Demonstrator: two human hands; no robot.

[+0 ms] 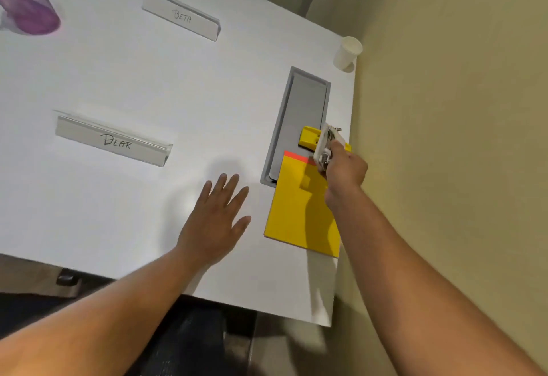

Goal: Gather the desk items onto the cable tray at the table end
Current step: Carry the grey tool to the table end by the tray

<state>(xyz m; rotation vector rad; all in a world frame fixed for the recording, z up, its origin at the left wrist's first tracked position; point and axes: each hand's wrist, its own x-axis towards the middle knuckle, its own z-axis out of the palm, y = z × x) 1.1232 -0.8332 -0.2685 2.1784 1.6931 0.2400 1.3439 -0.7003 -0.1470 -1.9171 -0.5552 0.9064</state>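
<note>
While left flat, right gripping stapler (325,146)

There were two name plates (113,140) (181,14), one paper cup (347,52), one yellow pad (302,209), one tray (299,120), and perhaps one purple cup (28,11) far left

The table (148,85) is white. The tray (307,103) sunk in it is grey. The notepad (299,212) is yellow with an orange-red band along its top edge. The clip (310,138) is yellow, the stapler (324,146) white. The paper cup (347,52) is white, the tumbler (29,11) translucent purple. Both name cards (114,141) are white with black handwriting.
</note>
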